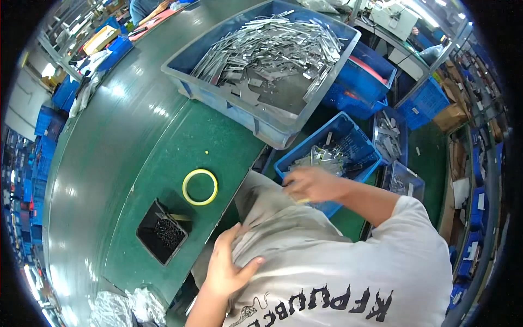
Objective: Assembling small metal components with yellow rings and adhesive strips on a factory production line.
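My left hand (pixel 226 267) is held low in front of my shirt, with its thumb and fingers apart and nothing in them. My right hand (pixel 316 184) is over the near edge of a blue basket (pixel 362 133), its fingers bent and smeared by motion. Whether it grips anything is unclear; a small pale yellow bit (pixel 303 201) shows just below it. Inside the basket lie shiny metal parts (pixel 321 157). On the green bench to the left are a roll of yellow tape (pixel 186 187) and a black bin (pixel 143 234) of small dark pieces.
A large blue-grey crate (pixel 218 101) of thin metal strips stands on the bench's far side. More blue bins (pixel 370 71) are stacked at the right, near shelving (pixel 474 218). Clear plastic bags (pixel 128 308) lie at the bench's near left. Another person's arm (pixel 155 12) shows far left.
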Demonstrator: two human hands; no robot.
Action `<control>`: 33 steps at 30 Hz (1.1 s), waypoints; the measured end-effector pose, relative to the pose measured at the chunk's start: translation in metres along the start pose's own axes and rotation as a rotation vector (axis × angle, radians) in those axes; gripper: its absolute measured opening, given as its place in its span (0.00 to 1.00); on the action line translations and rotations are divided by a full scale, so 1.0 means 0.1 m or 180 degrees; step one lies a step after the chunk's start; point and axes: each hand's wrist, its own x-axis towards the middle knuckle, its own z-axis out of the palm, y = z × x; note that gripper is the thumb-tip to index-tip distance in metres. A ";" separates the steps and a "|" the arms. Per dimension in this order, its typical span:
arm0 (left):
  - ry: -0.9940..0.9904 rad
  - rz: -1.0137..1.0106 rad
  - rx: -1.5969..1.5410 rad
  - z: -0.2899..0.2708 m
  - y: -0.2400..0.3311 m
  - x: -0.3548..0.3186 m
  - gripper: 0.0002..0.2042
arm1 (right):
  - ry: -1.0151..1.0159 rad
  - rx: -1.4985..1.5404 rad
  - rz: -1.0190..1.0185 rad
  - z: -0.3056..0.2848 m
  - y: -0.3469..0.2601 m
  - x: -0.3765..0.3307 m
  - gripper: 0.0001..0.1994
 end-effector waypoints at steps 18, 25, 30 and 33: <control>0.0016 -0.0620 0.1952 0.07 -0.63 -0.82 0.08 | -0.0122 -0.2628 0.2796 -2.39 1.07 1.60 0.13; 0.0194 -0.0680 0.1817 -0.17 -0.63 -0.81 0.09 | -0.0555 -0.3147 0.3434 -2.12 1.77 1.70 0.15; 0.0078 -0.0612 0.1768 -0.19 -0.57 -0.75 0.09 | -0.0399 -0.3074 0.3761 -2.13 2.26 1.69 0.15; 0.0096 -0.0704 0.1589 -0.21 -0.57 -0.76 0.09 | -0.0465 -0.3253 0.3213 -2.06 2.19 1.77 0.13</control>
